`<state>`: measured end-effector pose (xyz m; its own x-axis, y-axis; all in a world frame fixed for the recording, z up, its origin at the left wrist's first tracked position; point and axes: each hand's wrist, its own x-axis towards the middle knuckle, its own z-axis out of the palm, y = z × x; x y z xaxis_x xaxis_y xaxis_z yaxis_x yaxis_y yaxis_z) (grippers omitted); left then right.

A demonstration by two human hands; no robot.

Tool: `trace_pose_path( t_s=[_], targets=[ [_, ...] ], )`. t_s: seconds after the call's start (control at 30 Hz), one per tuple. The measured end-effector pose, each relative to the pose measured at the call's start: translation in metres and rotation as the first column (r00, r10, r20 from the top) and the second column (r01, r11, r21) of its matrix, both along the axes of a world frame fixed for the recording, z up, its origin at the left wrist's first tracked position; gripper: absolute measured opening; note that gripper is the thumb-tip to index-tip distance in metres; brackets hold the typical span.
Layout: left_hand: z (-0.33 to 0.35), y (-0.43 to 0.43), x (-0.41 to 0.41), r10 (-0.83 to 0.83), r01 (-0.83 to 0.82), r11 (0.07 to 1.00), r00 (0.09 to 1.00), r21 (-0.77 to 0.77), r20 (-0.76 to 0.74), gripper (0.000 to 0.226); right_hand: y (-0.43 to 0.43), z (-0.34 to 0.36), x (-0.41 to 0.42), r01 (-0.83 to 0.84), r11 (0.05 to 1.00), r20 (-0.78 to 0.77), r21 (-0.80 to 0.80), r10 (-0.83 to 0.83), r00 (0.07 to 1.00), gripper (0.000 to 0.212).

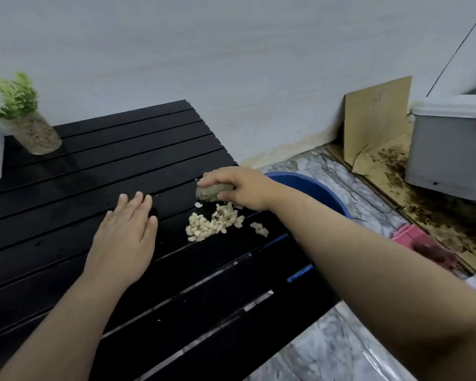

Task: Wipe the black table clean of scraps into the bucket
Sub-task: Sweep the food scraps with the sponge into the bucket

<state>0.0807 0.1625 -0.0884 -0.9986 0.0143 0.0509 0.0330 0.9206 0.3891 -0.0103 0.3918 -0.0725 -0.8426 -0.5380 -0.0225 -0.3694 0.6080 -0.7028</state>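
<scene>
Pale scraps (215,222) lie heaped near the slatted worktop (94,166) edge beside the blue bucket (311,188); your right hand (239,188) grips a cloth (212,192), left hand (124,237) flat and spread. Sweep carelessly and bits may drop between slats or miss the rim.

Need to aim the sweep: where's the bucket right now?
The blue bucket sits on the floor just off the table's right edge, partly hidden behind the right hand, past the scraps.

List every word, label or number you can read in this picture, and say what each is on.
Nothing can be read.
Cardboard sheet leaning on the wall: faint handwritten marks near its top, too blurred to read.
White bin, blue bucket, black table: no visible text.
</scene>
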Motion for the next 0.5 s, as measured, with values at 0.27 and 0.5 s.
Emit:
trace_pose_path(
  t_s=[0.27,0.5],
  targets=[
    [-0.017,0.005,0.012,-0.007,0.008,0.996,1.0,-0.089,0.016,0.055,0.059,0.032,0.042,0.249,0.899,0.219,-0.359,-0.178,0.959,0.04],
    [-0.019,0.005,0.009,-0.003,0.004,0.994,1.0,-0.113,0.011,0.054,0.076,0.018,0.16,0.226,0.952,-0.089,-0.208,-0.249,0.964,0.041]
  ],
)
